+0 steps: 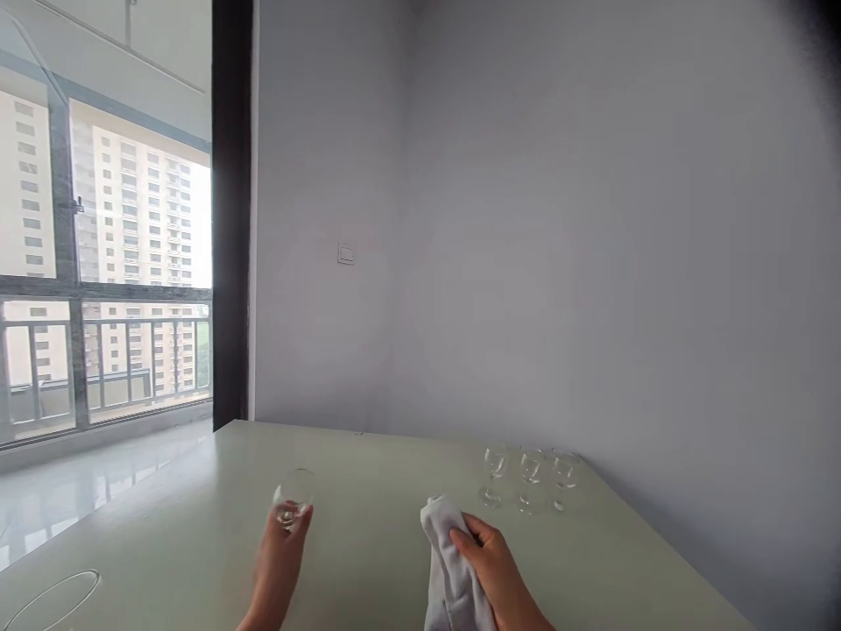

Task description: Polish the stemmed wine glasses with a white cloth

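My left hand (286,535) is closed around the lower part of a clear wine glass (293,487), whose bowl points up and away from me. A folded white cloth (449,552) is gripped in my right hand (484,552), thumb on top, its lower end hanging toward me. Cloth and glass are well apart. Beyond my right hand, several stemmed glasses stand upright near the far right of the table, among them a left one (494,473), a middle one (529,478) and a right one (563,478).
The pale green table (368,526) reaches to the grey walls behind and at right. A clear looped outline (66,596) lies at the near left edge. A wall switch (345,253) and a large window (141,263) are farther back.
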`<state>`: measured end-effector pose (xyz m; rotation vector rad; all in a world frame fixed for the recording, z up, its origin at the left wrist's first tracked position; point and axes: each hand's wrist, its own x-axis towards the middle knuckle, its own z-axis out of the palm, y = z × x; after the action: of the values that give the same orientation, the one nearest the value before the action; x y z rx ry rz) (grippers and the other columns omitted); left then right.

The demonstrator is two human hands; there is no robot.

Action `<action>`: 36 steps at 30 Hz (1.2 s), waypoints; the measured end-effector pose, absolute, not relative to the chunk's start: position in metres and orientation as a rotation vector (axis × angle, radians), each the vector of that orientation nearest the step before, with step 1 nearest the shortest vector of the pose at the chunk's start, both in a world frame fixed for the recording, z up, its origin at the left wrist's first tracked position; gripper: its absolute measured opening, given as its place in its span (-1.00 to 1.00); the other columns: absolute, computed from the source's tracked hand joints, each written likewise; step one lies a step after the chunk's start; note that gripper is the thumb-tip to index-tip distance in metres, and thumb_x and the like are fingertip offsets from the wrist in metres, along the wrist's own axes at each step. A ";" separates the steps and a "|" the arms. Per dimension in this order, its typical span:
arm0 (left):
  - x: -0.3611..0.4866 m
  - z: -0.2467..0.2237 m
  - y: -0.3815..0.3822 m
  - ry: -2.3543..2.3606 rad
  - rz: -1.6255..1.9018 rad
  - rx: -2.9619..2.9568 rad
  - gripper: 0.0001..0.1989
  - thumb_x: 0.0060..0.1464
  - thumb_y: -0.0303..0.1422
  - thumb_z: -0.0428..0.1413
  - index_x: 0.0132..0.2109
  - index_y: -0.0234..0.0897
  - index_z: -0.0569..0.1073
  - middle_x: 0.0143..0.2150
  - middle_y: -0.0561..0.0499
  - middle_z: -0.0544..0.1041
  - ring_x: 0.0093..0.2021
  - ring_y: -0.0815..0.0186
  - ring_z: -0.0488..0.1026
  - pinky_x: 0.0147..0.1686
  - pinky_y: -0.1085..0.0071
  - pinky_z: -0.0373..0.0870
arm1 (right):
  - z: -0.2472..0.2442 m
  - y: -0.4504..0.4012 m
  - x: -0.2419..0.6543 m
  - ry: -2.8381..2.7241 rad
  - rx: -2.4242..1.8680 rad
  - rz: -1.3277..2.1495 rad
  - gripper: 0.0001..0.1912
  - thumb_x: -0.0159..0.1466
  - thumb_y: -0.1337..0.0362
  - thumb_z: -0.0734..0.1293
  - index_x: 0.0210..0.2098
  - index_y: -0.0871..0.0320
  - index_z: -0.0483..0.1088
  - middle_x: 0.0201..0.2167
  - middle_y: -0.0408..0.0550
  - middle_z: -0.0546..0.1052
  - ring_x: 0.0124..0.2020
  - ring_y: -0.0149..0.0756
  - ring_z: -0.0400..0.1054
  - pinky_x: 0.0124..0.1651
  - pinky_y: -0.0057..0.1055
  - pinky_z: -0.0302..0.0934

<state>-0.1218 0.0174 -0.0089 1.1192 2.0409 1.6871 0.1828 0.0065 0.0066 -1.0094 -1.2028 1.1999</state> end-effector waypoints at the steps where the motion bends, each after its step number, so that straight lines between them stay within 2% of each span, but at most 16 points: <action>1: -0.105 -0.006 0.022 2.004 1.646 1.243 -0.67 -0.13 -0.05 0.02 -0.31 -0.20 0.33 -0.42 0.04 0.44 -0.39 0.20 0.41 -0.36 0.31 0.30 | 0.018 0.008 0.183 -1.163 -0.953 1.256 -0.67 -0.05 0.03 0.39 -0.47 0.16 0.35 -0.57 -0.20 0.33 -0.53 -0.38 0.18 -0.43 -0.44 0.10; 3: -0.072 0.000 0.029 1.939 1.583 1.453 -0.74 -0.04 -0.12 -0.01 -0.26 -0.18 0.32 -0.33 0.02 0.44 -0.29 0.19 0.40 -0.30 0.32 0.29 | 0.036 0.013 0.184 -1.062 -0.901 1.271 -0.72 -0.04 0.12 0.40 -0.42 0.15 0.33 -0.54 -0.20 0.36 -0.52 -0.37 0.22 -0.43 -0.44 0.13; 6: -0.033 0.004 0.033 1.892 1.530 1.653 -0.79 0.04 -0.19 -0.07 -0.22 -0.18 0.30 -0.25 -0.01 0.41 -0.20 0.17 0.36 -0.20 0.29 0.26 | 0.049 0.024 0.181 -0.955 -0.955 1.112 -0.80 -0.06 0.25 0.38 -0.52 0.13 0.24 -0.60 -0.27 0.26 -0.58 -0.44 0.14 -0.50 -0.50 0.07; 10: -0.007 -0.003 0.034 1.897 1.478 1.767 -0.80 0.09 -0.26 -0.11 -0.18 -0.21 0.30 -0.20 -0.06 0.38 -0.12 0.16 0.32 -0.12 0.25 0.23 | 0.041 0.031 0.160 -0.906 -0.949 1.036 -0.79 -0.01 0.24 0.33 -0.52 0.10 0.16 -0.64 -0.32 0.14 -0.62 -0.48 0.04 -0.56 -0.53 0.00; 13: -0.006 -0.008 0.034 1.921 1.438 1.793 -0.80 0.09 -0.29 -0.11 -0.16 -0.22 0.29 -0.18 -0.06 0.38 -0.13 0.18 0.33 -0.12 0.27 0.23 | 0.028 0.023 0.132 -1.055 -0.914 1.071 -0.77 0.00 0.16 0.36 -0.45 0.13 0.27 -0.59 -0.25 0.28 -0.60 -0.45 0.12 -0.54 -0.51 0.07; 16: -0.014 -0.010 0.032 1.960 1.386 1.800 -0.83 0.07 -0.33 -0.11 -0.18 -0.20 0.29 -0.18 -0.04 0.38 -0.15 0.20 0.34 -0.14 0.29 0.23 | 0.013 0.014 0.110 -1.313 -0.850 1.044 -0.57 0.04 0.00 0.34 -0.23 0.18 0.39 -0.39 -0.04 0.48 -0.42 -0.27 0.33 -0.35 -0.40 0.24; 18: -0.020 -0.010 0.030 1.994 1.333 1.812 -0.84 0.07 -0.36 -0.11 -0.19 -0.20 0.29 -0.17 -0.04 0.38 -0.14 0.20 0.33 -0.13 0.29 0.23 | 0.005 0.012 0.103 -1.420 -0.838 0.986 -0.48 0.09 -0.06 0.29 -0.11 0.20 0.39 -0.24 0.06 0.51 -0.23 -0.13 0.38 -0.14 -0.31 0.25; 22: -0.023 -0.008 0.024 1.994 1.225 1.902 -0.80 0.05 -0.47 -0.13 -0.18 -0.20 0.28 -0.17 -0.03 0.37 -0.12 0.24 0.32 -0.12 0.32 0.22 | 0.001 0.015 0.108 -1.693 -0.851 0.922 -0.57 0.15 0.08 0.27 -0.07 0.19 0.43 -0.04 0.11 0.46 0.01 -0.04 0.29 0.11 -0.23 0.09; 25: -0.016 -0.003 0.017 1.936 1.169 1.943 -0.76 -0.01 -0.55 -0.14 -0.23 -0.19 0.29 -0.23 0.00 0.38 -0.18 0.27 0.32 -0.17 0.37 0.21 | 0.005 0.015 0.116 -1.807 -0.876 0.969 -0.57 0.15 0.21 0.27 0.01 0.16 0.39 0.05 0.08 0.40 0.10 -0.06 0.20 0.18 -0.22 0.00; 29: -0.012 0.003 0.010 1.937 1.126 2.064 -0.78 -0.02 -0.56 -0.14 -0.31 -0.21 0.32 -0.29 0.00 0.39 -0.24 0.26 0.31 -0.21 0.35 0.19 | 0.011 0.009 0.122 -1.892 -0.932 1.022 -0.52 0.11 0.34 0.26 0.04 0.12 0.36 -0.09 -0.01 0.51 -0.05 -0.08 0.33 0.05 -0.24 0.13; 32: -0.015 0.003 0.009 1.960 1.053 2.235 -0.75 -0.05 -0.59 -0.12 -0.29 -0.21 0.36 -0.29 0.00 0.43 -0.23 0.22 0.31 -0.19 0.30 0.19 | 0.010 0.010 0.125 -1.897 -0.973 0.963 -0.63 0.03 0.41 0.31 -0.15 0.12 0.48 -0.24 -0.09 0.54 -0.14 -0.12 0.35 -0.02 -0.28 0.16; 34: -0.019 0.001 0.012 1.962 1.023 2.373 -0.69 -0.06 -0.60 -0.08 -0.21 -0.21 0.40 -0.23 -0.01 0.47 -0.15 0.17 0.32 -0.12 0.25 0.18 | 0.010 0.016 0.130 -1.799 -0.968 1.096 -0.81 0.03 0.35 0.33 -0.33 0.18 0.49 -0.48 -0.13 0.50 -0.36 -0.22 0.38 -0.23 -0.35 0.25; 36: -0.022 0.001 0.015 1.904 1.054 2.515 -0.64 -0.01 -0.57 -0.06 -0.07 -0.18 0.39 -0.14 -0.02 0.50 -0.06 0.15 0.32 0.00 0.20 0.13 | 0.012 0.024 0.137 -1.589 -0.944 1.349 -0.79 0.04 0.21 0.36 -0.38 0.23 0.43 -0.65 -0.21 0.36 -0.60 -0.35 0.30 -0.52 -0.44 0.22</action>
<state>-0.0220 0.0154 0.0008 2.5147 1.9036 1.0539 0.1367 0.0241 0.0116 -0.9438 -1.5888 1.3493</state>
